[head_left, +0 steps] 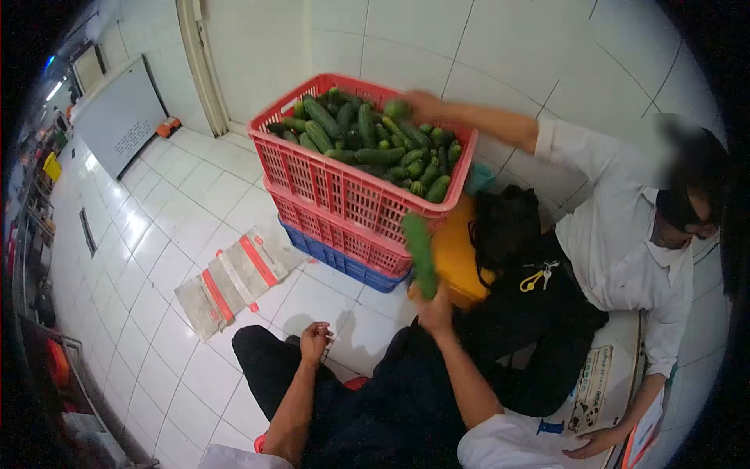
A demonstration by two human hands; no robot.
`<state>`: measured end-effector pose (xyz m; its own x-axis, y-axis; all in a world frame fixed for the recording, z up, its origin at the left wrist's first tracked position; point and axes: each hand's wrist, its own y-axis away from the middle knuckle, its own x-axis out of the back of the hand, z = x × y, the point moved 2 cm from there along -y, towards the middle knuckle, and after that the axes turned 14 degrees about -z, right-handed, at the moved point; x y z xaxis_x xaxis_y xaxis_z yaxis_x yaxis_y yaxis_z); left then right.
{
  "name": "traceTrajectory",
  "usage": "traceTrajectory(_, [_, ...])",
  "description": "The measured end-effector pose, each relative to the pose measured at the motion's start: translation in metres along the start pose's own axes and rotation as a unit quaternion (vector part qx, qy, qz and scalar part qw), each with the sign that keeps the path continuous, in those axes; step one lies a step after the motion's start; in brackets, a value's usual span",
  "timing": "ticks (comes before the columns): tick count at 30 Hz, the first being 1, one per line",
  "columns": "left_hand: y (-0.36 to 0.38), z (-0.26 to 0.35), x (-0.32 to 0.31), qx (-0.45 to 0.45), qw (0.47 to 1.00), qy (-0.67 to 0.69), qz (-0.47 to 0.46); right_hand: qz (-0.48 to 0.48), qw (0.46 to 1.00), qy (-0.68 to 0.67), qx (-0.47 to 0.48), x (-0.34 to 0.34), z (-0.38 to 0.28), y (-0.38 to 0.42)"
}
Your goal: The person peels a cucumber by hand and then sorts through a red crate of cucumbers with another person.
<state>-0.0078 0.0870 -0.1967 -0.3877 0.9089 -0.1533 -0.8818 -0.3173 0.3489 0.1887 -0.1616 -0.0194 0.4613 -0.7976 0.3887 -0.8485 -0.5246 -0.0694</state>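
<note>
My right hand [435,311] is closed round the lower end of a long green cucumber [420,254], held upright beside the front right corner of the crate. My left hand [316,342] is over my left knee, its fingers curled around something small and pale that I cannot make out. In front of me a red plastic crate [336,176] full of cucumbers [379,155] is stacked on another red crate [336,230] and a blue one [344,268]. A co-worker's hand [414,107] touches a cucumber at the crate's back edge.
The co-worker [625,203], in a white shirt, sits at the right, keys [539,275] on the lap. Behind my right hand is a yellow container [457,254]. A flattened sack [234,280] lies on the tiled floor. A white board [121,117] leans at the back left.
</note>
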Motion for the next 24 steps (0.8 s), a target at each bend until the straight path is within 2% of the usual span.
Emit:
traceTrajectory(1, [-0.001, 0.002, 0.000, 0.004, 1.000, 0.009, 0.002, -0.004, 0.995, 0.094, 0.030, -0.013, -0.002, 0.022])
traceTrajectory(2, [-0.001, 0.001, 0.000, 0.013, 1.000, 0.017, 0.003, -0.162, 0.958, 0.187, -0.144, -0.022, 0.007, 0.042])
traceTrajectory(3, [0.002, 0.000, -0.001, 0.028, 0.999, 0.020, 0.002, -0.279, 0.908, 0.248, -0.190, -0.038, 0.044, 0.058])
traceTrajectory(4, [-0.001, 0.000, 0.000, 0.040, 0.999, 0.022, 0.000, -0.418, 0.818, 0.339, -0.204, -0.056, 0.064, 0.070])
traceTrajectory(5, [-0.002, -0.002, 0.000, 0.055, 0.998, 0.022, -0.005, -0.528, 0.716, 0.400, -0.222, -0.069, 0.050, 0.081])
traceTrajectory(6, [0.002, 0.002, -0.001, 0.065, 0.998, 0.020, -0.002, -0.632, 0.607, 0.441, -0.194, -0.102, 0.097, 0.094])
traceTrajectory(7, [0.009, 0.009, -0.005, 0.077, 0.997, 0.014, -0.010, -0.680, 0.571, 0.419, -0.189, -0.127, 0.128, 0.110])
traceTrajectory(8, [0.008, 0.013, -0.009, 0.090, 0.996, 0.001, -0.028, -0.685, 0.585, 0.388, -0.196, -0.148, 0.146, 0.118])
traceTrajectory(10, [0.001, -0.009, -0.006, 0.111, 0.990, -0.007, -0.084, -0.644, 0.652, 0.335, -0.220, -0.186, 0.169, 0.110])
traceTrajectory(12, [-0.006, -0.014, 0.000, 0.124, 0.982, -0.014, -0.139, -0.586, 0.706, 0.309, -0.249, -0.196, 0.194, 0.102])
traceTrajectory(15, [-0.001, -0.006, -0.011, 0.144, 0.970, -0.076, -0.183, -0.526, 0.750, 0.292, -0.275, -0.197, 0.245, 0.111])
traceTrajectory(17, [-0.015, -0.024, -0.008, 0.149, 0.962, -0.077, -0.214, -0.503, 0.776, 0.279, -0.260, -0.210, 0.269, 0.112])
traceTrajectory(20, [-0.018, -0.050, 0.002, 0.172, 0.950, -0.136, -0.221, -0.457, 0.832, 0.250, -0.189, -0.250, 0.316, 0.096])
traceTrajectory(21, [-0.021, -0.057, 0.009, 0.177, 0.948, -0.152, -0.215, -0.418, 0.872, 0.170, -0.188, -0.248, 0.291, 0.094])
traceTrajectory(23, [0.003, -0.022, -0.005, 0.153, 0.950, -0.185, -0.200, -0.364, 0.879, 0.052, -0.305, -0.169, 0.124, 0.053])
traceTrajectory(24, [-0.003, -0.026, 0.002, 0.070, 0.919, -0.340, -0.188, -0.289, 0.923, 0.030, -0.254, -0.159, 0.089, 0.052])
